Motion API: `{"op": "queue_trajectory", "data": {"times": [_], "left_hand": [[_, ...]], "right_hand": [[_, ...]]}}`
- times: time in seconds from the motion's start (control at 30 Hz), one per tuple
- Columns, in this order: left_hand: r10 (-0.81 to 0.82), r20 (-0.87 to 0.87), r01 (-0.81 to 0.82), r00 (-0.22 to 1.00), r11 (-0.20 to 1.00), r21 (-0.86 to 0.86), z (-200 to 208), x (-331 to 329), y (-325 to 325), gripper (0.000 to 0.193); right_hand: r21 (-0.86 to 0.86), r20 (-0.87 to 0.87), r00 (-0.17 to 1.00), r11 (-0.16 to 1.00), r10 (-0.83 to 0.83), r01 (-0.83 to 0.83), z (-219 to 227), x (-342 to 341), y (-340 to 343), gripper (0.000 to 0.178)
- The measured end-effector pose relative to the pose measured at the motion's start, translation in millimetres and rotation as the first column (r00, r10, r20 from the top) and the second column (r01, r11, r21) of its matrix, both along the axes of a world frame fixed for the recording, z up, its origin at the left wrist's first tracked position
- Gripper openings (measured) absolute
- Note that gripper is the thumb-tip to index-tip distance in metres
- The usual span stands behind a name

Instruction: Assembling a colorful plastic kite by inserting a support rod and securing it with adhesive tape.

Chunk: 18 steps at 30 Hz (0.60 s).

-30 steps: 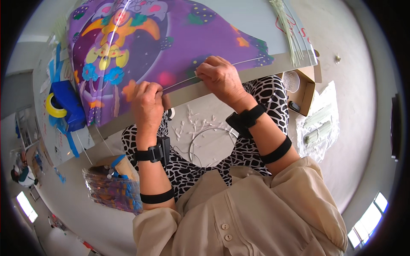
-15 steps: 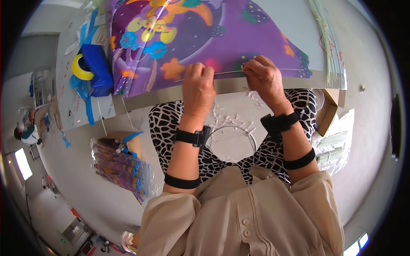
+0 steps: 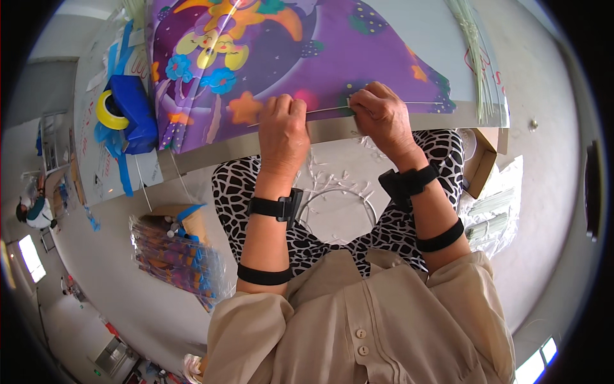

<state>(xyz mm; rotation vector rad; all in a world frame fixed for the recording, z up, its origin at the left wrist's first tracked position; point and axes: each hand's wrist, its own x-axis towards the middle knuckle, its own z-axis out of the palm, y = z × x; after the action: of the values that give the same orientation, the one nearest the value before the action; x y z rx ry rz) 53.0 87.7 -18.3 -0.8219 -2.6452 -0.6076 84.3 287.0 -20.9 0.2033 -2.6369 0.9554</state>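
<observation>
A purple printed sheet (image 3: 332, 70) with cartoon figures, stars and flowers lies over the table's near edge. Along its near border runs a thin white rod (image 3: 416, 103), roughly parallel to the table edge. My left hand (image 3: 283, 137) is closed, fingertips pinched on the rod and the sheet's border. To its right, my right hand (image 3: 382, 121) pinches the same border, thumb and fingers together, a short gap from the left. The rod shows between both hands and beyond each. The fingertips are partly hidden behind the knuckles.
On the table's left stands a blue tape dispenser (image 3: 134, 115) with a yellow tape roll (image 3: 111, 110). A bundle of pale thin rods (image 3: 473, 57) lies at the right. Below are a plastic-wrapped pack (image 3: 176, 259), a cardboard box (image 3: 483, 163) and small white pieces on the floor.
The whole view has shifted slightly, with the table and sheet now further left in the picture. Both hands keep their pinch on the border, in nearly the same spots.
</observation>
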Motion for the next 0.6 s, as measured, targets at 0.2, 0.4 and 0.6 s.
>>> {"op": "queue_trajectory", "data": {"times": [0.2,0.4,0.6], "left_hand": [[-0.010,0.017,0.010,1.000,1.000,-0.014,1.4,0.0,2.5,0.012],[-0.018,0.006,0.018,1.000,1.000,-0.019,10.4,1.4,5.4,0.011],[-0.017,0.019,0.018,1.000,0.999,-0.047,6.9,1.0,5.3,0.010]], "right_hand": [[0.032,-0.034,0.999,0.999,-0.018,0.019,-2.6,0.1,2.2,0.003],[0.093,-0.090,0.996,0.996,-0.001,0.009,-4.4,-0.9,2.2,0.004],[0.100,-0.072,0.997,0.995,-0.009,0.016,-3.5,-0.1,3.6,0.004]]}}
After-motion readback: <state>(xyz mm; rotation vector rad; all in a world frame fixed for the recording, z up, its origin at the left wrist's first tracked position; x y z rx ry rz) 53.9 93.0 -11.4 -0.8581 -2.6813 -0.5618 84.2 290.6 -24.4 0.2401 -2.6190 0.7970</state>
